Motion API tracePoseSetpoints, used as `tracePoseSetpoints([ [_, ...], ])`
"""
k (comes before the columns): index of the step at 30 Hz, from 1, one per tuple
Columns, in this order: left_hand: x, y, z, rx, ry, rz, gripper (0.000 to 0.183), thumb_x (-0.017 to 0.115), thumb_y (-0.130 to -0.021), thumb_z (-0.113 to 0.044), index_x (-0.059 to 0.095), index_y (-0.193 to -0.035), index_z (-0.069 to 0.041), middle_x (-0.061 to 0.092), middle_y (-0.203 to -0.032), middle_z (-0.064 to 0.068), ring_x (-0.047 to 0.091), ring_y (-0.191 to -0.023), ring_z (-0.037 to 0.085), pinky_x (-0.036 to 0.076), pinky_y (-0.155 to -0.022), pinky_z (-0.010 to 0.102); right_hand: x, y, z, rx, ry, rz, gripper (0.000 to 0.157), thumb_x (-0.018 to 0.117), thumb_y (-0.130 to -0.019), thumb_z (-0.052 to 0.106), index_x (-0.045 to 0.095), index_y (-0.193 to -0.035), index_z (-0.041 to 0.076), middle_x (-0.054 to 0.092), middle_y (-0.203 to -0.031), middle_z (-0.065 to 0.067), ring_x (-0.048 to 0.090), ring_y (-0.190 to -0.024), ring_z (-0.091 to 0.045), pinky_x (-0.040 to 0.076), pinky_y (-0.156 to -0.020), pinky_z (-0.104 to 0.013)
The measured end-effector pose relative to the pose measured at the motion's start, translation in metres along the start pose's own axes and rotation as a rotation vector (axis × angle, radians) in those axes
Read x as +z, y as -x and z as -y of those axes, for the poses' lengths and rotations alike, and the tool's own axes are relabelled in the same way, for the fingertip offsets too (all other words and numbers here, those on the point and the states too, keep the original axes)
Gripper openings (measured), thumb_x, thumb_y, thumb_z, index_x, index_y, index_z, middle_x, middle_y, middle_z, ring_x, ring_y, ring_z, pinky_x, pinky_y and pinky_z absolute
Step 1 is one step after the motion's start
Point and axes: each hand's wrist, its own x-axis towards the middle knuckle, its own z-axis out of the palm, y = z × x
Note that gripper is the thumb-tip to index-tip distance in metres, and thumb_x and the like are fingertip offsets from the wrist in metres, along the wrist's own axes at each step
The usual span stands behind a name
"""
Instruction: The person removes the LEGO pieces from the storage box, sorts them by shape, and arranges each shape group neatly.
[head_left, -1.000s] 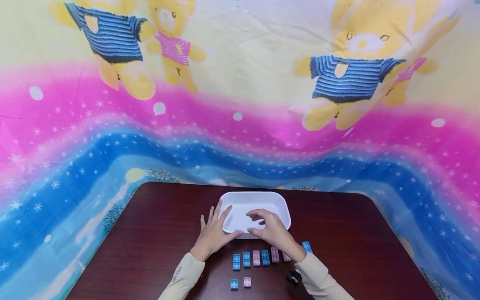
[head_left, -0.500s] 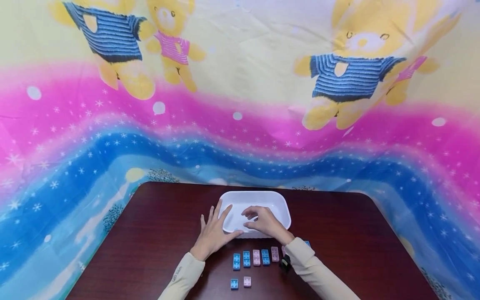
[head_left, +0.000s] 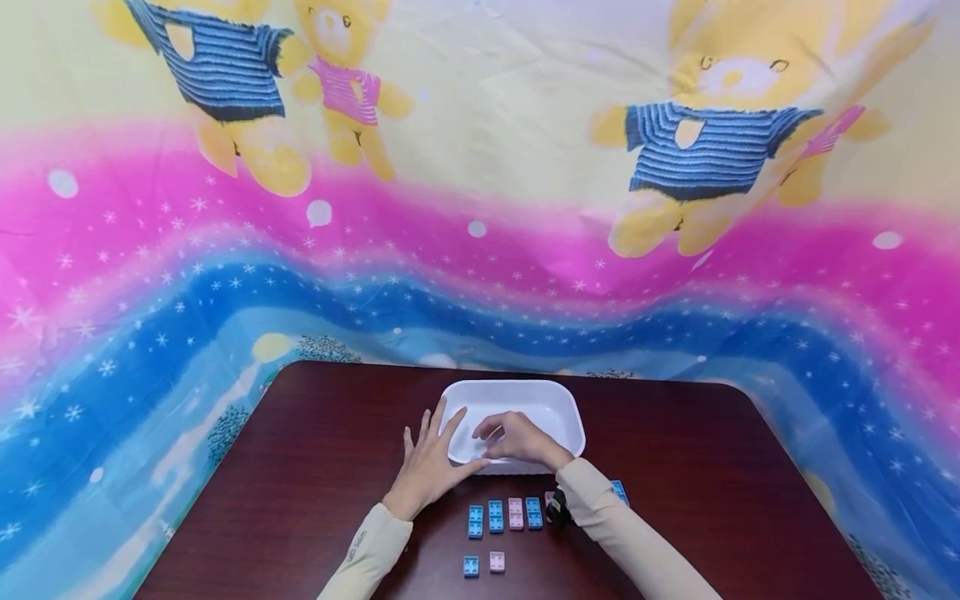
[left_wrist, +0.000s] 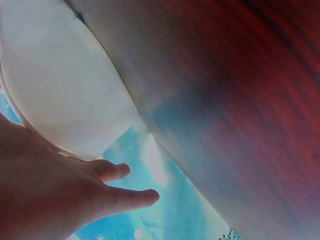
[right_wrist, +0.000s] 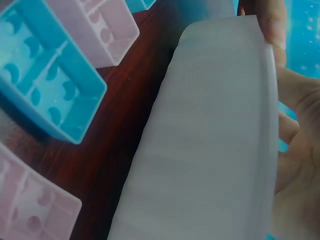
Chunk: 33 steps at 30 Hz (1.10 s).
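Note:
A white tray sits near the middle of the table. My left hand rests at its left end, fingers spread along the rim and thumb toward the near edge. In the left wrist view, part of this left hand lies beside the tray's wall. My right hand reaches over the near right rim into the tray. Its fingers bend loosely, with a gap from the thumb, and nothing shows between them. The near wall hides the tray's floor below the fingertips. In the right wrist view the tray wall partly covers that hand.
A row of blue and pink toy bricks lies before the tray, including a blue brick and a pink brick. My right sleeve hides part of the row. Nearer lie a small blue brick and a small pink brick.
My right hand has moved left inside the tray, toward my left thumb, and its forearm now covers more of the brick row. The left hand holds its place.

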Motion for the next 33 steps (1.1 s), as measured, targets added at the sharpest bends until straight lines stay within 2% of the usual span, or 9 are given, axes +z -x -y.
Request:
tracePoseSetpoints([
  [4, 0.0, 0.0, -0.001, 0.008, -0.005, -0.004, 0.095, 0.071, -0.089, -0.072, 0.043, -0.164, -0.021, 0.017, -0.176, 0.017, 0.026, -0.154, 0.055, 0.018, -0.112, 0.084, 0.001, -0.004, -0.004, 0.003, 0.017, 0.051, 0.024, 0.081, -0.088, -0.007, 0.078, -0.111, -0.002, 0.077, -0.107, -0.015, 0.075, -0.096, -0.027, 0.059, -0.081, -0.026],
  [11, 0.0, 0.0, -0.002, 0.013, -0.012, -0.008, 0.095, 0.071, -0.089, -0.072, 0.043, -0.164, -0.021, 0.017, -0.175, 0.017, 0.026, -0.153, 0.055, 0.019, -0.112, 0.084, 0.003, -0.01, -0.005, 0.036, -0.045, 0.131, 0.019, 0.076, -0.09, -0.011, 0.078, -0.107, -0.004, 0.078, -0.104, -0.015, 0.075, -0.093, -0.024, 0.06, -0.082, -0.027],
  [16, 0.0, -0.001, -0.002, 0.012, -0.011, -0.009, 0.095, 0.071, -0.089, -0.071, 0.043, -0.164, -0.02, 0.019, -0.175, 0.017, 0.026, -0.153, 0.055, 0.019, -0.112, 0.083, 0.005, -0.013, -0.007, 0.042, -0.047, 0.146, 0.018, 0.076, -0.091, -0.011, 0.079, -0.107, -0.003, 0.078, -0.1, -0.012, 0.072, -0.088, -0.015, 0.058, -0.081, -0.025],
  [22, -0.002, -0.001, -0.003, 0.0, -0.005, -0.001, 0.095, 0.071, -0.089, -0.072, 0.043, -0.164, -0.021, 0.018, -0.175, 0.016, 0.025, -0.154, 0.055, 0.018, -0.112, 0.083, 0.009, -0.016, -0.007, 0.001, -0.054, 0.165, 0.018, 0.076, -0.092, -0.009, 0.078, -0.109, -0.006, 0.077, -0.1, -0.015, 0.072, -0.087, -0.013, 0.056, -0.079, -0.02],
  [28, -0.003, -0.001, -0.003, 0.0, -0.007, 0.0, 0.095, 0.072, -0.088, -0.071, 0.044, -0.163, -0.02, 0.02, -0.175, 0.017, 0.026, -0.153, 0.055, 0.018, -0.112, 0.083, 0.01, -0.017, -0.007, -0.006, -0.058, 0.171, 0.016, 0.075, -0.092, -0.01, 0.079, -0.107, -0.006, 0.078, -0.099, -0.014, 0.07, -0.084, -0.007, 0.057, -0.079, -0.02],
  [33, -0.003, -0.001, -0.004, 0.0, -0.007, -0.009, 0.095, 0.073, -0.087, -0.07, 0.045, -0.162, -0.02, 0.022, -0.174, 0.018, 0.028, -0.153, 0.055, 0.02, -0.112, 0.083, 0.012, -0.017, -0.008, 0.014, -0.055, 0.161, 0.016, 0.075, -0.091, -0.01, 0.08, -0.105, -0.004, 0.079, -0.097, -0.01, 0.071, -0.084, -0.008, 0.058, -0.079, -0.022],
])
